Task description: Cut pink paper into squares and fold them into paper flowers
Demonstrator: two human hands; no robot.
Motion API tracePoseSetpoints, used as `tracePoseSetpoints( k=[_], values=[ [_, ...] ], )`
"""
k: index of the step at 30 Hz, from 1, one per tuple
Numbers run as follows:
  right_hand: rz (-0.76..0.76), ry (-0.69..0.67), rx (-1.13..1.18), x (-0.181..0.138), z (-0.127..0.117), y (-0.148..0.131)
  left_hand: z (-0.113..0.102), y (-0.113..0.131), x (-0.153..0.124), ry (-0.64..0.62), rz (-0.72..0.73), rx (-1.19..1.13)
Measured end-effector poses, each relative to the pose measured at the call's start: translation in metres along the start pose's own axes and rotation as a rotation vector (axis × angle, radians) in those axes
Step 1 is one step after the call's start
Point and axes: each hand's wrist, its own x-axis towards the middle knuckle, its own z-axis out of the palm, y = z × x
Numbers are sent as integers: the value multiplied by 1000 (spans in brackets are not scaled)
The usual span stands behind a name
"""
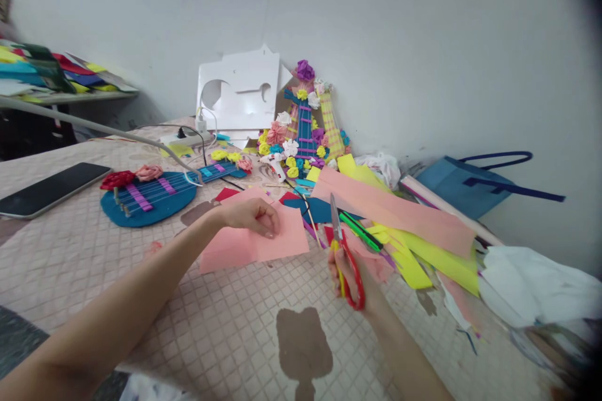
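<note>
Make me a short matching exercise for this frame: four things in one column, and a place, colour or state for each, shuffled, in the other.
Column one
1. Scissors
2. Phone
3. Bag
4. Paper under the left hand

Column two
A. Blue, with darker handles, over on the right
B. Pink
C. Held in the right hand
D. Lying flat on the left of the table, screen dark

Right pairs: 1-C, 2-D, 3-A, 4-B.

hands (pixel 256 216) two; scissors (pixel 339 235) one; phone (pixel 54 189) one; glue gun (pixel 274 167) one; green cutter (pixel 361 230) one; blue bag (pixel 463 188) one
</note>
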Motion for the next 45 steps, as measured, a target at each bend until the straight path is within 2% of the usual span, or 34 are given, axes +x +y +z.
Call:
tracePoseSetpoints(
  k=[3, 5, 6, 10, 14, 16, 17, 18, 20, 22, 24, 27, 30, 34, 38, 41, 45],
  values=[
    [-58, 186, -190, 22, -30, 7, -1, 0, 0, 69, -45, 8],
    [-186, 394, -550, 33, -44, 16, -1, 2, 0, 108, -69, 14],
    [-243, 436, -647, 38, -48, 22, -1, 2, 0, 122, -73, 16],
    [-348, 427, -703, 47, -58, 36, 3, 4, 2, 130, -49, -23],
    [-388, 439, -643, 45, -57, 25, 10, 4, 5, 68, -27, -89],
    [-405, 369, -555, 39, -47, 14, 15, 4, 7, 21, -36, -139],
    [-405, 291, -488, 36, -39, 9, 18, 5, 8, 0, -33, -159],
    [-362, 113, -261, 31, -30, 4, 21, 5, 9, -21, -26, -172],
    [-275, -143, 129, 23, -9, -4, 26, 7, 11, -58, -5, -187],
    [-238, -227, 186, 17, 9, -7, 31, 9, 12, -93, 4, -204],
    [-187, -239, 196, 15, 21, -6, 34, 10, 13, -126, 0, -212],
    [-143, -187, 174, 19, 23, -1, 33, 11, 13, -115, 33, -146],
    [-163, -101, 109, 28, 6, 4, 24, 6, 11, -53, 30, -38],
    [-240, 67, -24, 40, -29, 10, 8, -7, 6, -35, -145, 30],
    [-293, 207, -198, 49, -59, 19, 2, -21, 5, 14, -286, 47],
    [-313, 270, -334, 54, -71, 26, 3, -27, 6, 42, -327, 75],
    [-321, 348, -464, 57, -75, 34, 9, -29, 8, 98, -375, 141]
  ],
)
